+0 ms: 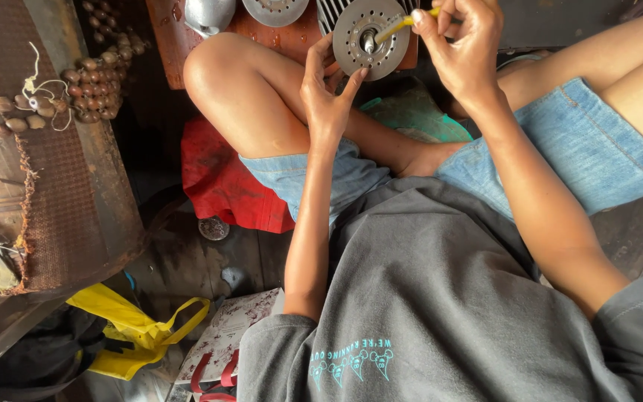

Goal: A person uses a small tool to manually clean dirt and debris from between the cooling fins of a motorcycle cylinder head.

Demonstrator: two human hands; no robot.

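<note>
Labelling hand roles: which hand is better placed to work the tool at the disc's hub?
Right, probably. The right hand pinches the yellow tool, whose tip is at the hub. The left hand grips the perforated metal disc at its edge.

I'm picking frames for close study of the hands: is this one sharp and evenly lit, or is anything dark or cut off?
Head view: left hand, right hand and metal disc are sharp in soft daylight, without strong glare; the yellow tool is thin but clear; the floor near the yellow bag lies in deep shadow; the top edge crops the right hand's fingers.
</note>
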